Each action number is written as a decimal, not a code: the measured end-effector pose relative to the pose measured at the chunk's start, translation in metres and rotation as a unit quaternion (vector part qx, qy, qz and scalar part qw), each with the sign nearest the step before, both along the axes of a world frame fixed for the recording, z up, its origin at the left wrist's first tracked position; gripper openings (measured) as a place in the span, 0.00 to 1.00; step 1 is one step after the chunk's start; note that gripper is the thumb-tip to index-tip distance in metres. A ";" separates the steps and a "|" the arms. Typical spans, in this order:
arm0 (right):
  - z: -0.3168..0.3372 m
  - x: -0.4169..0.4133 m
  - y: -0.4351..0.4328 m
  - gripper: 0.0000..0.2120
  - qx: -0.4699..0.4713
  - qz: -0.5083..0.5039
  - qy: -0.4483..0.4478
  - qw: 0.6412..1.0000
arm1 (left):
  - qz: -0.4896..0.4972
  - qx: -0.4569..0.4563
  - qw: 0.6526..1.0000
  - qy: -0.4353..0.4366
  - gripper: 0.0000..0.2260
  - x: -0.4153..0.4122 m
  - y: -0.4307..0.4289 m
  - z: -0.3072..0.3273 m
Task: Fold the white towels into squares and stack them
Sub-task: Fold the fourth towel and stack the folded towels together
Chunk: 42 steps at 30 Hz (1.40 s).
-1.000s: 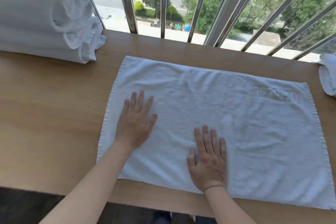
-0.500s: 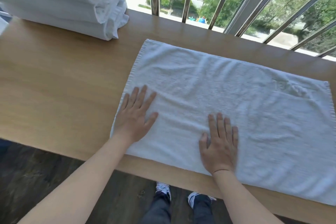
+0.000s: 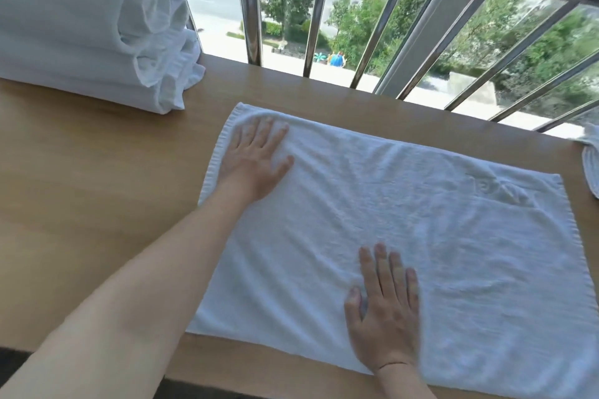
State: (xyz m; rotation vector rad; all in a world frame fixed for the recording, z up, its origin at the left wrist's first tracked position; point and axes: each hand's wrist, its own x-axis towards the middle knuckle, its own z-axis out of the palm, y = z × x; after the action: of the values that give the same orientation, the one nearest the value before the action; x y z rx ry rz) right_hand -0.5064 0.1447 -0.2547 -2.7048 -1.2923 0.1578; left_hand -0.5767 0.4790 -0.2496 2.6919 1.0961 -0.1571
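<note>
Towel first: the white terry-cloth rectangular towel point(image 3: 437, 236) lies spread flat, unfolded so far as you can see, on the light wooden desk point(image 3: 81, 188). It sits directly under your arms. Its long axis runs from your left to your right, with the right end angled a little toward you.

Your left hand point(image 3: 254, 162) lies flat with straight, slightly spread fingers on the far left corner, just inside the left hem. Your right hand point(image 3: 385, 311) is flat as well, fingers straight and close together, pressing the cloth beside the near edge about midway along its length. Neither of your hands grips anything.

What the fold turns on, as I judge it, is the short edges. The left one is just beside your left hand, while the right one lies well apart from both hands, out past your right. Halving the length looks easiest from the left end, with your left hand taking the far corner it already covers. A small crease sits near the far right corner and may want flattening.

The stack of folded white towels point(image 3: 81, 26) stands at the far left of the desk, near that same corner but not touching it. Your left hand is the nearer one for stacking. Another piece of white cloth point(image 3: 591, 162) shows at the right edge; you cannot tell whether it is folded.
</note>
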 end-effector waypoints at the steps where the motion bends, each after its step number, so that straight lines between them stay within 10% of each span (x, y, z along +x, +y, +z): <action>1: -0.001 0.000 0.000 0.32 0.005 0.001 -0.001 1.000 | 0.012 0.000 1.000 0.005 0.31 0.002 0.011 0.000; 24: 0.012 0.067 -0.047 0.27 -0.025 0.014 0.090 0.996 | -0.111 -0.016 0.989 -0.092 0.25 0.001 -0.206 0.005; 30: 0.022 0.182 -0.149 0.28 -0.084 -0.304 0.089 0.945 | 0.053 -0.014 0.984 -0.168 0.25 0.027 -0.231 0.016; 38: 0.020 0.249 -0.039 0.28 0.012 0.009 0.085 0.996 | -0.039 -0.050 0.990 -0.124 0.27 0.173 -0.324 0.006; 42: 0.003 0.323 -0.052 0.28 -0.025 -0.045 0.063 0.997 | -0.042 -0.008 0.995 -0.089 0.27 0.175 -0.327 -0.004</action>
State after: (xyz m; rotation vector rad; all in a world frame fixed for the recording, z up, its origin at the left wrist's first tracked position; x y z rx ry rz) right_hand -0.1833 0.0927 -0.2514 -2.7385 -1.1439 0.3495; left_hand -0.4020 0.1515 -0.2536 2.6785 0.9254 0.0582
